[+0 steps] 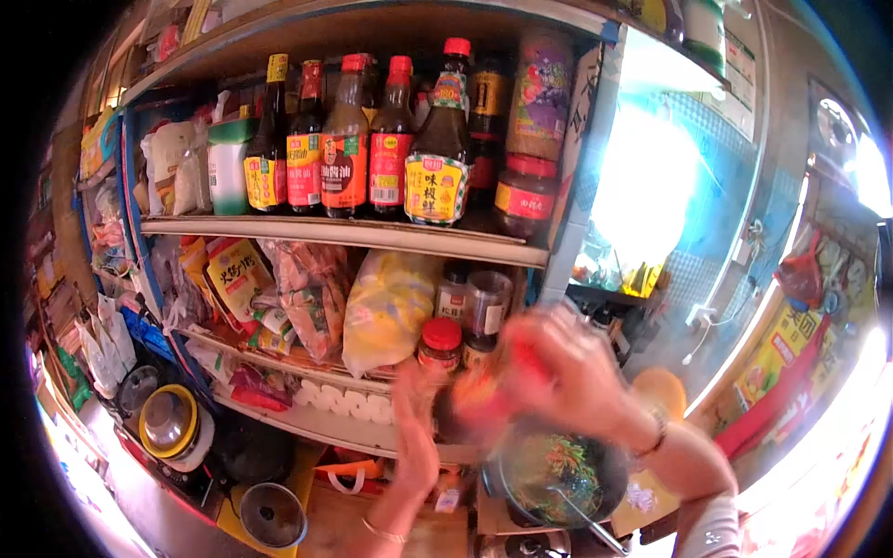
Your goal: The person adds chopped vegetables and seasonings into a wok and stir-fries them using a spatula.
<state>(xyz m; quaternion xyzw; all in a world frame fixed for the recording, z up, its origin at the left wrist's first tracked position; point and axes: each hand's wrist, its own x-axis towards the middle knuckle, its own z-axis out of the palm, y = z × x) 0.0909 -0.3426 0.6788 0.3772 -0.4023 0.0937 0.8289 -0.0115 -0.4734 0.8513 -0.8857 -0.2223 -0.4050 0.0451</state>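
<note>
My right hand (pixel 581 377) is blurred by motion, with its fingers wrapped round a red-lidded jar (pixel 474 400) that is tilted and smeared. My left hand (pixel 415 428) is raised beside the jar, fingers stretched upward; whether it touches the jar I cannot tell. Below my right hand sits a dark wok (pixel 498 474) with green and orange shredded food (pixel 572 465) in it. A metal utensil (pixel 595 525) rests in the wok, its handle pointing to the lower right. Just behind my left hand, another red-lidded jar (pixel 440 344) stands on the middle shelf.
Several sauce bottles (pixel 437 163) line the upper shelf (pixel 344 230). Bagged goods (pixel 391 312) and packets (pixel 237 279) fill the middle shelf, with white rolls (pixel 344 405) below. At lower left are a lidded pot (pixel 272 514) and a yellow-rimmed cooker (pixel 169 420). A bright window (pixel 646 177) is at right.
</note>
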